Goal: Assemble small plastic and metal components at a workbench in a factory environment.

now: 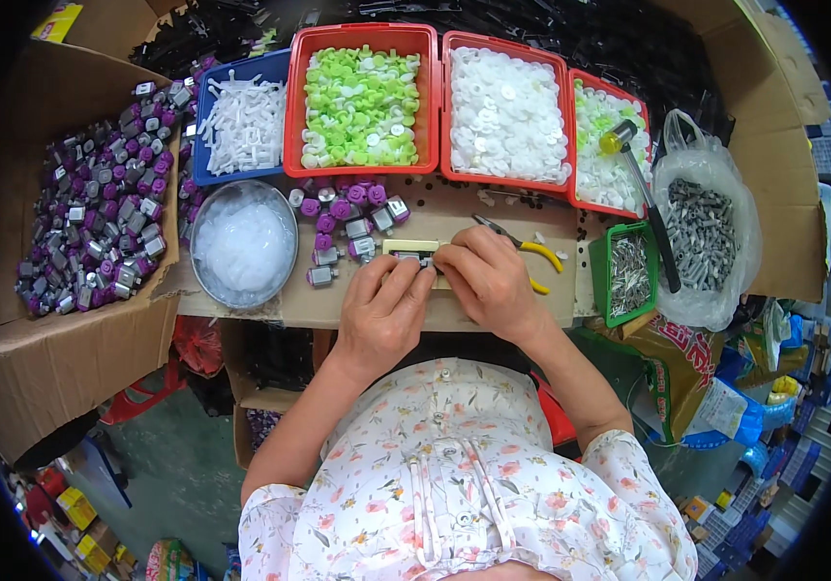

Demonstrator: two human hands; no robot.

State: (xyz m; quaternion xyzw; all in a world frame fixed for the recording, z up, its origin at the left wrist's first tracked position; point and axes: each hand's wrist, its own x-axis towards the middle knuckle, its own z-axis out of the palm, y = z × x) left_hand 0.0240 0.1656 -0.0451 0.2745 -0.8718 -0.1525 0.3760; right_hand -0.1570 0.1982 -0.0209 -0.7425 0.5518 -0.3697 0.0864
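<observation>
My left hand (386,315) and my right hand (489,283) meet at the front middle of the cardboard-covered bench. Between their fingertips is a small dark-and-silver part (422,258), mostly hidden; its kind I cannot make out. It lies at a cream-coloured rectangular block (411,245), which shows behind the fingers. Both hands have their fingers closed in a pinch on the part. Just beyond my left hand lie several small purple-and-silver motors (358,229). Pliers with yellow handles (522,244) rest beside my right hand, one handle partly behind it.
A blue tray (204,163) of white pins and red trays (432,160) of green and white discs line the back. A metal bowl (275,292) stands left, near a carton (67,363) of motors. At right are a green bin (601,290), a hammer (655,215) and a bag (740,261) of metal parts.
</observation>
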